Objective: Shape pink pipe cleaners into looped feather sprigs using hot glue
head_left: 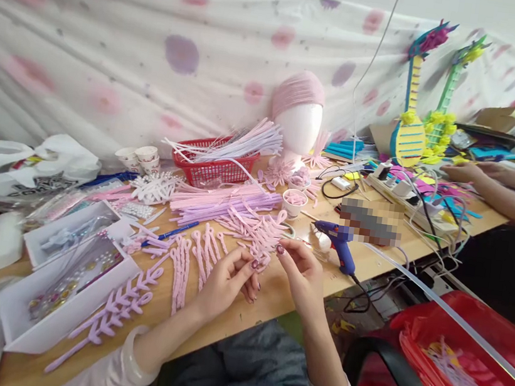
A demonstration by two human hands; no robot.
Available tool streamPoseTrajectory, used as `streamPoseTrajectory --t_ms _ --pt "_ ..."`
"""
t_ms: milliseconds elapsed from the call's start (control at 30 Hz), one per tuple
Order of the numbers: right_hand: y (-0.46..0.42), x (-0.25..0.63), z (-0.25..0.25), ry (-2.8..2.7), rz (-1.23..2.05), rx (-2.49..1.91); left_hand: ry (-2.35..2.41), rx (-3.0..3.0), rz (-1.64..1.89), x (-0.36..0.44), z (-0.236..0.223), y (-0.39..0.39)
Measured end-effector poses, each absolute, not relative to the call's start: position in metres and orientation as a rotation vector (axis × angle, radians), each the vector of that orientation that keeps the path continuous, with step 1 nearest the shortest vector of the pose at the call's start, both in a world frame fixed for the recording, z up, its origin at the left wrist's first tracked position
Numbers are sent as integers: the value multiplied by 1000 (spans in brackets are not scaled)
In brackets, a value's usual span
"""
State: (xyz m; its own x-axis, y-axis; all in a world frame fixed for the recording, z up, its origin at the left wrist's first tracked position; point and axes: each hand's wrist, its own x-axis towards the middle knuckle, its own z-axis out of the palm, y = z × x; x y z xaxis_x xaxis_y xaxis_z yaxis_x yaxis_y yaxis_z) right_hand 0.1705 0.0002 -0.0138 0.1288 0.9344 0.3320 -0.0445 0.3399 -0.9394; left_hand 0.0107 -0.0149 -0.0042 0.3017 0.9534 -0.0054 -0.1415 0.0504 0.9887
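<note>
Pink piece [265,262], center: partly hidden by left hand [230,275], shape unclear. Dark object [370,222], right of center: pixelated. Co-worker's arms [507,189], right: cut by edge. Red bin [447,316], lower right: cropped.

Pink stems [259,234] beside the fingers [299,252] are looking matt, fuzzy; the wooden bench [266,302] below (like the plastic glue gun [343,253] rightward) is looking smooth.

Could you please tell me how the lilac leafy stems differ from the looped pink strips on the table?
The lilac leafy stems carry leaf shapes along their sides; the looped pink strips have loops at their far ends. The leafy stems slant beside a white box; the pink strips lie nearer the left hand. Both look fuzzy and rest on the table.
</note>
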Motion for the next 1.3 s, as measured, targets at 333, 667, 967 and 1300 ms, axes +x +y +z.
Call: streamPoseTrajectory --t_ms 333,667,967,1300 --pt "-1 166 -14 -1191 889 -976 878 1248 1016 11 -4 -15" --pt "0 168 -14 -1225 901 -975 878 1241 1031 10 -3 -17" --pt "-1 167 -12 -1331 925 -943 883 1227 1040 9 -4 -14" --pt "3 167 -19 -1361 861 -966 884 1232 1035 9 -4 -14"
